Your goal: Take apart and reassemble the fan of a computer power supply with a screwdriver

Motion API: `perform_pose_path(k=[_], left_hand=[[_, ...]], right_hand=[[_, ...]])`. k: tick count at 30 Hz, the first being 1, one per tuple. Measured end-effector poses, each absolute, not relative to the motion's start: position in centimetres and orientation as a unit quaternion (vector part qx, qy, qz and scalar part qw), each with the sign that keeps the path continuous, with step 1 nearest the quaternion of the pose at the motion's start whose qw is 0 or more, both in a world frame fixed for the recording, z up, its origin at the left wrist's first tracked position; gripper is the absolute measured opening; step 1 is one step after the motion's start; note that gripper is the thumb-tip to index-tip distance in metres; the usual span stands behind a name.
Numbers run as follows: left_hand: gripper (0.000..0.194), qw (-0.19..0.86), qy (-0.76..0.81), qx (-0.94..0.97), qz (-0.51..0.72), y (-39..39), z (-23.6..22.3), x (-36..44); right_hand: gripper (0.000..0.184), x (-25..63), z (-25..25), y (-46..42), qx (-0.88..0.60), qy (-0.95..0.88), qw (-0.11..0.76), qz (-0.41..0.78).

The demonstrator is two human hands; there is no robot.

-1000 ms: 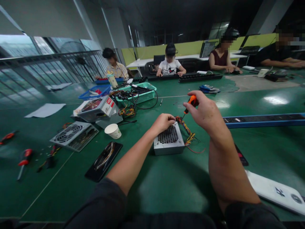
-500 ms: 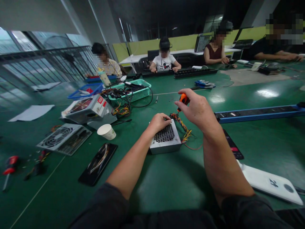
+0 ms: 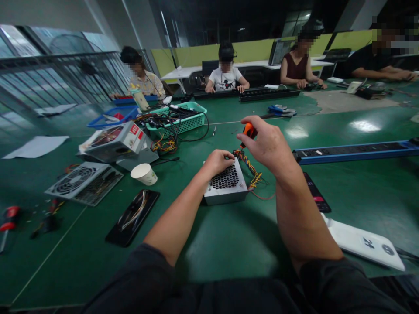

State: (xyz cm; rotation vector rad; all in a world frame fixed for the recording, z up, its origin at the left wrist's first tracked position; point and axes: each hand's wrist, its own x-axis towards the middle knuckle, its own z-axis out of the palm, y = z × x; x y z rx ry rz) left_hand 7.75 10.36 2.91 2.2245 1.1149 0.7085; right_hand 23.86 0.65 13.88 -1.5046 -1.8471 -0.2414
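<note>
A grey metal computer power supply (image 3: 225,198) with a honeycomb-vented top lies on the green table in front of me. My left hand (image 3: 218,165) rests over its far left part, thumb and fingers pinched together near the far edge; whatever they hold, if anything, is too small to make out. My right hand (image 3: 266,141) grips the orange handle of a screwdriver (image 3: 248,131), held above and beyond the box's far right corner, pointing down. Its tip cannot be made out against a bundle of coloured cables (image 3: 252,170) that runs along the right side of the box.
To the left are more power supplies (image 3: 83,181), a paper cup (image 3: 144,174), a black tray-like object (image 3: 132,218) and a red screwdriver (image 3: 9,218). A teal basket (image 3: 193,124) of cables stands beyond. On the right lie a phone (image 3: 316,192) and white device (image 3: 363,242). Co-workers sit opposite.
The camera view has tilted slightly, so the whole scene sits a little higher. Both hands keep nearly the same pose at the power supply, the screwdriver still in my right hand.
</note>
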Motion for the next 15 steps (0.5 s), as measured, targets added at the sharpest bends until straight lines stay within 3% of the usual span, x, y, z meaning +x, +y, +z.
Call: perform_pose_path(k=[15], left_hand=[[0.019,0.287,0.411,0.828,0.251,11.03,2.97,7.92]], right_hand=[[0.038,23.88,13.78,0.75,-0.589,-0.717,0.362,-0.093]])
